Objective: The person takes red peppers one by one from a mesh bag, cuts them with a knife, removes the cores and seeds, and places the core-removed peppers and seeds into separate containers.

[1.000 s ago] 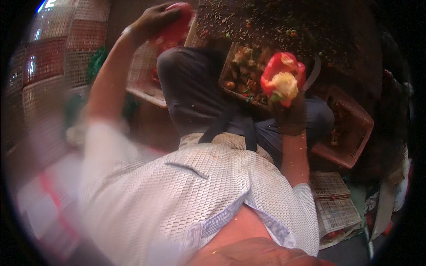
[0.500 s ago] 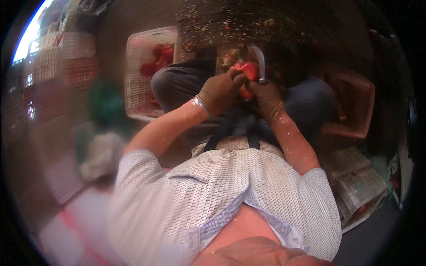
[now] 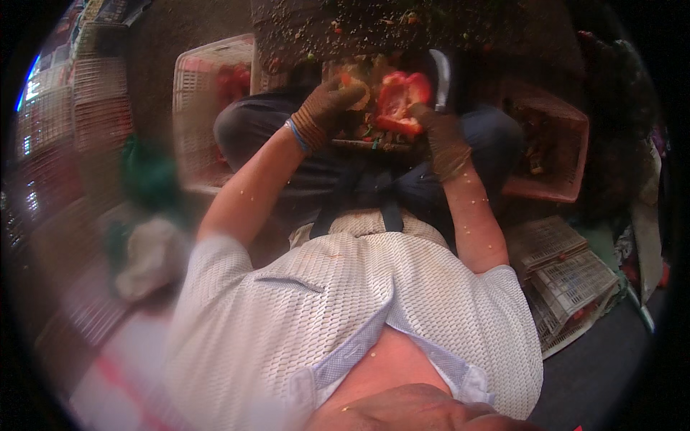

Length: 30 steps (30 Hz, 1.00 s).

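Observation:
My right hand (image 3: 444, 140), in a brown glove, grips a red bell pepper (image 3: 413, 92) that is cut open, its hollow inside facing up. The same hand holds a knife, whose curved blade (image 3: 440, 75) points away from me, just right of the pepper. Left of the pepper and apart from it, my left hand (image 3: 325, 109), also gloved, is closed on a pale yellowish pepper piece (image 3: 357, 95), blurred, perhaps a core. Beneath both hands, between my knees, a container (image 3: 352, 144) holds pepper scraps and seeds.
A white plastic crate (image 3: 188, 118) with red peppers stands by my left knee. Right of my right knee is a reddish crate (image 3: 575, 161) with dark contents. Seeds and scraps (image 3: 402, 25) litter the ground ahead. Stacked crates (image 3: 100, 86) line the far left; a crate (image 3: 575, 280) lies lower right.
My hands have moved apart. The left pulled away leftward with a pale piece; the right keeps the pepper and knife, and the pepper's hollow inside now shows. The whole view has shifted slightly.

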Motion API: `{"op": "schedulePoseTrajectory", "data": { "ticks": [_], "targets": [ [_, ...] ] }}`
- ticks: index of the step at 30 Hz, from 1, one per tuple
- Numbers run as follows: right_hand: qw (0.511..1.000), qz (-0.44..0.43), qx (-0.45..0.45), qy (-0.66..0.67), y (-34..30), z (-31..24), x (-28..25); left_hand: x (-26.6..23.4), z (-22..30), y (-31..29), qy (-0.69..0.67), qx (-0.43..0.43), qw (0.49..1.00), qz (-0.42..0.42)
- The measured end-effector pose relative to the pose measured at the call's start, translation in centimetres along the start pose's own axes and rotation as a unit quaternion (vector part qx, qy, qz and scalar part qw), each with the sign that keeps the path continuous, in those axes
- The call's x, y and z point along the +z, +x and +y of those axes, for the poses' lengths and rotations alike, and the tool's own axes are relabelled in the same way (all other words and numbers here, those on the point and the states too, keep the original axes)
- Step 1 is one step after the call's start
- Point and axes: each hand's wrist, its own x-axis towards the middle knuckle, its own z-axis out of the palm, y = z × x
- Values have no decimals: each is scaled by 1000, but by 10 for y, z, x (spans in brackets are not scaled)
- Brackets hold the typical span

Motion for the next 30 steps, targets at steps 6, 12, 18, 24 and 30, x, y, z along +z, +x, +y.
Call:
{"op": "schedulePoseTrajectory", "data": {
  "ticks": [6,12,18,24,30],
  "targets": [
    [994,-10,90,56,-21,-34,-35,23,7,-5,569,444,688,77],
    [989,-68,-53,117,-11,-13,17,45,4,-29,575,407,710,25],
    [937,-332,-61,92,-25,-80,83,-21,38,-134,592,473,593,271],
    [941,-322,3,100,-1,-70,85,-138,75,-177,722,259,445,463],
    [980,-153,39,118,23,-37,48,-137,188,-29,647,310,590,372]
  ]
}}
